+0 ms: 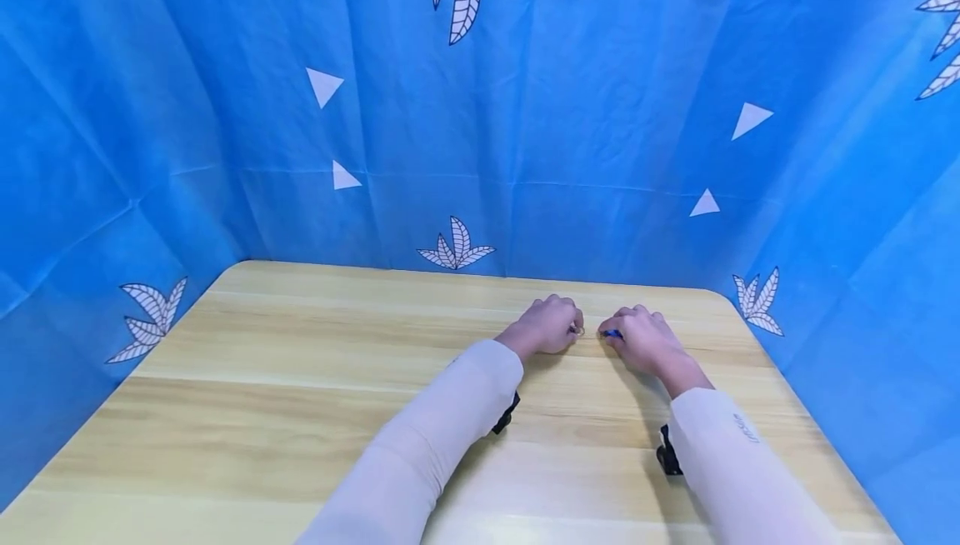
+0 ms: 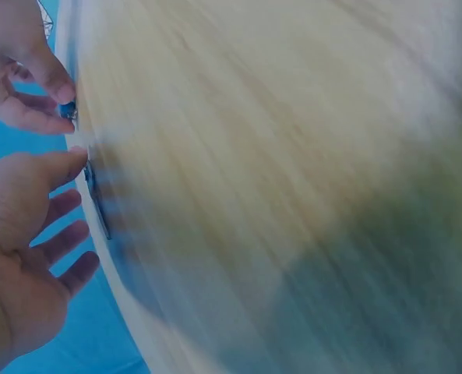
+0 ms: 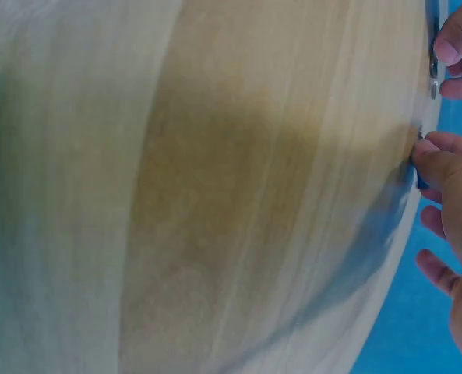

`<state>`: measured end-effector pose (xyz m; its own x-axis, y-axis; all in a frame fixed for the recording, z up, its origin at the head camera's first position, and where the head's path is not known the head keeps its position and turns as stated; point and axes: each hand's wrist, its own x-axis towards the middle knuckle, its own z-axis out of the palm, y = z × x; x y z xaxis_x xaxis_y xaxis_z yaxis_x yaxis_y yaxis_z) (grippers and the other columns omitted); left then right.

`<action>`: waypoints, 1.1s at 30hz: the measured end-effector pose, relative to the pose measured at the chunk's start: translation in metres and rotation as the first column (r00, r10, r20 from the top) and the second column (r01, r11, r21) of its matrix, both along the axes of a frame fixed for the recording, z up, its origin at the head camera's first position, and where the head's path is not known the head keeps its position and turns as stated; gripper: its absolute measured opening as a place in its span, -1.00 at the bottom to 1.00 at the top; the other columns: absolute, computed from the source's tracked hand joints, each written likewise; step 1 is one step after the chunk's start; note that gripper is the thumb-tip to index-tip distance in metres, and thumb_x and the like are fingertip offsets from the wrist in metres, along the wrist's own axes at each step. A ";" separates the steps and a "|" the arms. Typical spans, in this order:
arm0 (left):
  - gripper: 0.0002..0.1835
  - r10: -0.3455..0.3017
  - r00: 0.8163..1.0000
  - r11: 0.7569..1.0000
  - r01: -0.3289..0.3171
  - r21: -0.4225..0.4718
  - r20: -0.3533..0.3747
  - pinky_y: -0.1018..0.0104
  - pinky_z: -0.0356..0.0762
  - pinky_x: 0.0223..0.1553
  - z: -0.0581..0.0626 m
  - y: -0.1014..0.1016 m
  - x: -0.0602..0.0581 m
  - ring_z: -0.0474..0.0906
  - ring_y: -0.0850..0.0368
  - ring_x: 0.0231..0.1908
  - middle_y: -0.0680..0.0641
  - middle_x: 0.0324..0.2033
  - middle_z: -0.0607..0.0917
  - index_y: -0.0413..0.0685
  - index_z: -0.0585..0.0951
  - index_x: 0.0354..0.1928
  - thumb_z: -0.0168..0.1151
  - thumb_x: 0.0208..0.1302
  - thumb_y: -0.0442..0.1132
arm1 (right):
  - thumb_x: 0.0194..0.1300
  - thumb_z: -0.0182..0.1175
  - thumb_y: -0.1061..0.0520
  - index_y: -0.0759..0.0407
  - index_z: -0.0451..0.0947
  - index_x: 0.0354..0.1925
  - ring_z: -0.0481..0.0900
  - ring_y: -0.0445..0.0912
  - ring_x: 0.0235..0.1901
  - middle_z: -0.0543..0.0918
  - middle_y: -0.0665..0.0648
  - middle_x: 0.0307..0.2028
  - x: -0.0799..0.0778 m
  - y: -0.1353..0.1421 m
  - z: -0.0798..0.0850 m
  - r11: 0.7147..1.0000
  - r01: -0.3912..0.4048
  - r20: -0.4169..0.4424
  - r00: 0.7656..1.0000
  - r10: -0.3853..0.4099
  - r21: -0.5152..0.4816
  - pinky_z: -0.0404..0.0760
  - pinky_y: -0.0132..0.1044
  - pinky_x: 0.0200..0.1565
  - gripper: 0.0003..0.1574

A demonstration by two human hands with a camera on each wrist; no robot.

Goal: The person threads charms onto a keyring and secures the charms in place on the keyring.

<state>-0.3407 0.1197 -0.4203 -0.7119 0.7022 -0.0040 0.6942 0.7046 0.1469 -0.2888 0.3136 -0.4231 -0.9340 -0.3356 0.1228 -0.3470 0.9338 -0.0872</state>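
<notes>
Over the far right part of the table, my left hand (image 1: 553,324) pinches a thin, dark metallic piece (image 2: 100,206) between thumb and finger, its other fingers spread. A small ring-like end (image 1: 580,331) shows at those fingertips in the head view. Just to the right, my right hand (image 1: 641,337) pinches a small blue object (image 1: 612,333) with a shiny tip pointing toward the left hand. In the right wrist view, fingers mostly cover the blue object (image 3: 421,179). A narrow gap separates the two pieces; I cannot tell their exact kind.
The light wooden table (image 1: 300,428) runs up to a blue curtain (image 1: 600,95) with white leaf and triangle prints, which also hangs along both sides. Dark wrist mounts (image 1: 507,414) show under both pale sleeves (image 1: 420,445).
</notes>
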 end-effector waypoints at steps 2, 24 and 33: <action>-0.79 0.005 1.000 1.000 -0.005 0.001 0.005 0.11 0.39 0.07 -0.001 0.000 -0.002 0.40 0.09 0.07 0.17 0.00 0.57 0.25 0.66 -0.04 0.16 0.33 -0.09 | 0.28 0.20 0.18 -0.03 0.66 -0.14 0.47 0.10 -0.12 0.63 0.10 -0.09 0.000 0.000 0.000 1.000 0.009 -0.007 1.000 -0.009 0.004 0.40 0.12 -0.17 -0.80; -0.88 0.029 0.997 1.000 -0.028 0.011 -0.070 0.29 0.43 -0.14 -0.011 0.009 -0.002 0.38 0.21 -0.18 0.22 -0.30 0.49 0.29 0.65 -0.27 0.13 0.37 -0.10 | 0.15 0.02 0.39 0.09 0.51 -0.44 0.19 0.13 -0.20 0.40 0.20 -0.12 -0.004 0.001 -0.008 0.997 0.058 0.046 0.997 -0.061 0.057 0.19 -0.02 -0.23 -0.76; -0.89 0.069 0.998 0.993 -0.067 0.094 -0.016 0.32 0.45 -0.07 -0.007 0.002 -0.003 0.40 0.21 -0.15 0.19 -0.27 0.49 0.21 0.59 -0.25 0.07 0.39 -0.08 | 0.38 -0.06 0.25 0.16 0.50 -0.37 0.15 0.16 -0.17 0.40 0.21 -0.12 -0.001 0.003 -0.002 0.977 0.104 0.081 0.993 -0.090 -0.185 0.11 0.06 -0.17 -0.78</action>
<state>-0.3436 0.1222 -0.4273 -0.7573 0.6490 0.0736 0.6486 0.7340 0.2016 -0.2896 0.3167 -0.4251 -0.9696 -0.2202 0.1067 -0.2420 0.9271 -0.2863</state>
